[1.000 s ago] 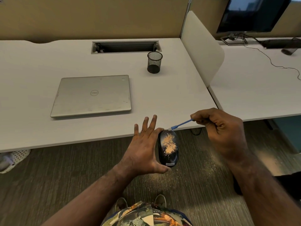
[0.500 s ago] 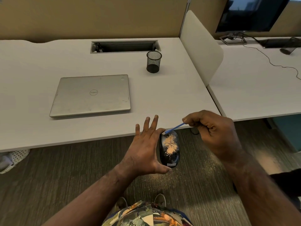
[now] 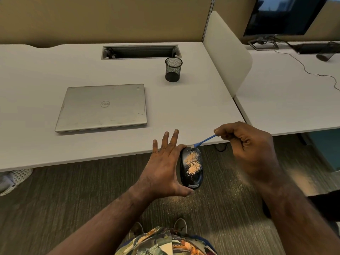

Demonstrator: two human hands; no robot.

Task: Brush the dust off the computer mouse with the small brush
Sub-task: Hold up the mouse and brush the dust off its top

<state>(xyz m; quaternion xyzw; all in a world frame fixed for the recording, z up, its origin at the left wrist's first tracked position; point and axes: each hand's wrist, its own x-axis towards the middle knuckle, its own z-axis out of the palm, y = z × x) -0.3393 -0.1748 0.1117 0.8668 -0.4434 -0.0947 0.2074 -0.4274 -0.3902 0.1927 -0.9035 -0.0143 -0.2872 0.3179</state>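
A black computer mouse (image 3: 191, 178) with a patch of orange-tan dust on its top is held in the air in front of the desk edge. My left hand (image 3: 163, 166) grips it from the left side, thumb under its near end, fingers spread upward. My right hand (image 3: 248, 146) is closed on the blue handle of a small brush (image 3: 204, 140). The brush's pale tip rests at the far end of the mouse, by the scroll wheel.
A closed silver laptop (image 3: 103, 107) lies on the white desk (image 3: 36, 140), with a black mesh pen cup (image 3: 173, 69) behind it. A white divider panel (image 3: 228, 52) separates a second desk with a monitor (image 3: 283, 15) and cables. Dust lies scattered on the carpet (image 3: 184, 201) below.
The brush tip swept toward the mouse's far end half a second ago, then my right hand drew back slightly to the right. My left hand and the mouse stayed put.
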